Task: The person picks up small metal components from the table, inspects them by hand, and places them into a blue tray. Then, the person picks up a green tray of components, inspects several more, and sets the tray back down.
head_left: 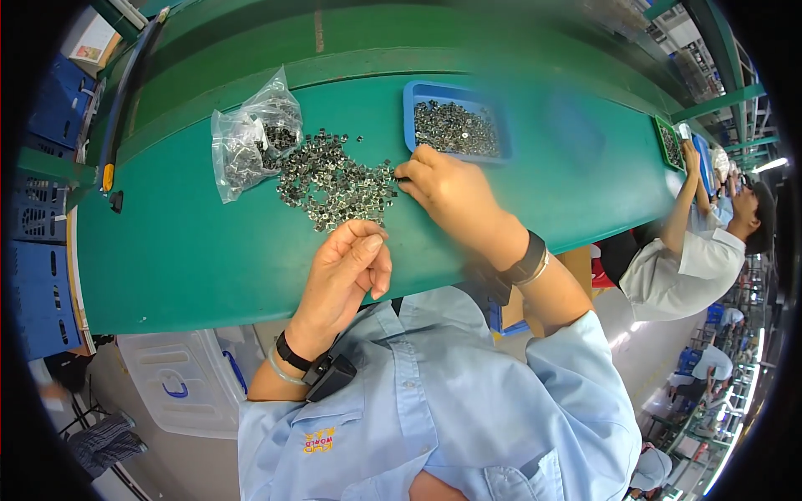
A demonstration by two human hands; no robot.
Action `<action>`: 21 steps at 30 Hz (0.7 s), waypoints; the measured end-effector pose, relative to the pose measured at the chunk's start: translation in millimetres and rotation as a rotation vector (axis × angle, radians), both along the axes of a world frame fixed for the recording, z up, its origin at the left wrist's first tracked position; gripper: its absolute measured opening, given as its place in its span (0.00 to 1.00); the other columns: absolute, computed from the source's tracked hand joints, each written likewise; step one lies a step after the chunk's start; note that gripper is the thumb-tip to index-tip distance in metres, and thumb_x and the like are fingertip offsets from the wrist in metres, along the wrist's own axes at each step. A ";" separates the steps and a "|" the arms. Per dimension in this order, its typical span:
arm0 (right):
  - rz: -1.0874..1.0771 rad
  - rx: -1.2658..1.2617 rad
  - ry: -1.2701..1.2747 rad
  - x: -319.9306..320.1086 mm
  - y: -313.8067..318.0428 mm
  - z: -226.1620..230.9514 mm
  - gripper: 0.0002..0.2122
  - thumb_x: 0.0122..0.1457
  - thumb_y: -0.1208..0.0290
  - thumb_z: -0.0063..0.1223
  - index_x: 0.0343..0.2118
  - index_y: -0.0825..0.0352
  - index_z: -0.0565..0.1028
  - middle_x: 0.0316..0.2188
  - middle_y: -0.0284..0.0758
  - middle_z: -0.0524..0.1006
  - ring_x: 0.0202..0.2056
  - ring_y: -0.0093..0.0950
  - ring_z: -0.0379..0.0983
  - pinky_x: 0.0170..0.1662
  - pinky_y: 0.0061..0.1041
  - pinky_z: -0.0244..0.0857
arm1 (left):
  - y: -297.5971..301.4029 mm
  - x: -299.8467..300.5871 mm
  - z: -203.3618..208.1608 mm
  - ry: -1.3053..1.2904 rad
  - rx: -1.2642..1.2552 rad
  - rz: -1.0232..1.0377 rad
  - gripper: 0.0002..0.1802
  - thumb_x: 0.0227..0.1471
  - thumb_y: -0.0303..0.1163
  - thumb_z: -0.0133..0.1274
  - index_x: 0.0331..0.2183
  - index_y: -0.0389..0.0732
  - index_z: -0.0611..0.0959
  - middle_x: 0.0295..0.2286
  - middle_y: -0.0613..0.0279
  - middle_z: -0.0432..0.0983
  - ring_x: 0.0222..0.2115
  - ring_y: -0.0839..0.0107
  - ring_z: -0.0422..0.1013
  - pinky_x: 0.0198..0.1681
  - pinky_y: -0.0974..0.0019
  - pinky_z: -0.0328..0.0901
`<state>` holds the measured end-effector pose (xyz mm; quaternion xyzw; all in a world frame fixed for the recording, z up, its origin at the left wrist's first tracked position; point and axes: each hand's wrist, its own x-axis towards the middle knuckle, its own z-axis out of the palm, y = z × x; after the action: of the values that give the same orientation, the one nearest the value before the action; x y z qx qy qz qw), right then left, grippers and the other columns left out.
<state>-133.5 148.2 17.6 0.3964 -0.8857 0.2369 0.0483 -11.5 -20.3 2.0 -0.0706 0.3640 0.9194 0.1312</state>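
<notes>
A heap of small, square, dark and silvery metal parts [334, 185] is spread on the green work surface in front of me. My left hand [347, 265] is held at the near edge of the heap, thumb and forefinger pressed together and the other fingers curled. Whatever it pinches is too small to make out. At the heap's right edge, my right hand [458, 194] reaches down with its fingertips closed together beside the parts. What lies between those fingertips is hidden. Beyond my right hand is a blue tray [409, 117] holding many small metal pieces.
A clear plastic bag [238, 154] with more dark parts lies left of the heap. The green table [184, 275] has a raised board [368, 42] along its far side. Farther right, another person [693, 259] works at a green tray [668, 144]. A lidded clear bin [180, 380] stands below left.
</notes>
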 end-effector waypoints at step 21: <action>0.115 -0.412 -0.146 59.8 24.5 18.1 0.09 0.45 0.79 0.62 0.30 0.66 0.76 0.27 0.33 0.74 0.28 0.29 0.72 0.29 0.25 0.67 | 23.8 1.0 8.4 -0.051 -0.016 -0.031 0.11 0.59 0.37 0.49 0.34 0.38 0.74 0.20 0.64 0.71 0.17 0.80 0.65 0.18 0.76 0.58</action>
<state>-73.6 172.8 35.7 0.4098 -0.7956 0.4433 0.0502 -10.5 3.5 10.3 -0.0895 0.3691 0.9121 0.1544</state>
